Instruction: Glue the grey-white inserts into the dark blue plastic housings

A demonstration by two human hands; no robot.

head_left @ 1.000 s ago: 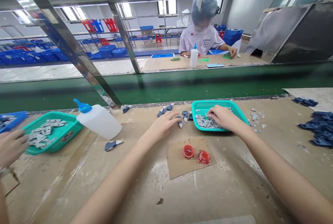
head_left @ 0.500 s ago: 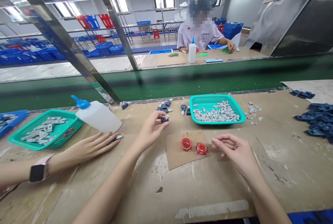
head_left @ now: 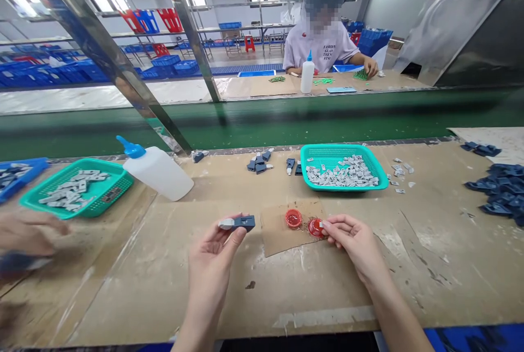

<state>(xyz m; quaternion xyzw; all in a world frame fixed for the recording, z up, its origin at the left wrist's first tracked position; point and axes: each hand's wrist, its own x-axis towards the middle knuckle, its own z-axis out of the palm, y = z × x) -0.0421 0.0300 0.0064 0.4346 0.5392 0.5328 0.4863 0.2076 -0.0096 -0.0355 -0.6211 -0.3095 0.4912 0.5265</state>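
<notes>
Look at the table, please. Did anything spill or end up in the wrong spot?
Yes. A few small grey pieces lie loose on the tan work table, just right of the teal plastic basket. They look spilled because most of the others are piled inside the basket.

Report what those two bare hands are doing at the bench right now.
Left hand gripping a dark blue and grey part. Right hand at a round red cap on a brown cardboard sheet. Nothing blocking either hand.

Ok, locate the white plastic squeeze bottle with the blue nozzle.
In the head view, the white plastic squeeze bottle lies left of centre on the bench, just right of the teal plastic mesh basket.
</notes>
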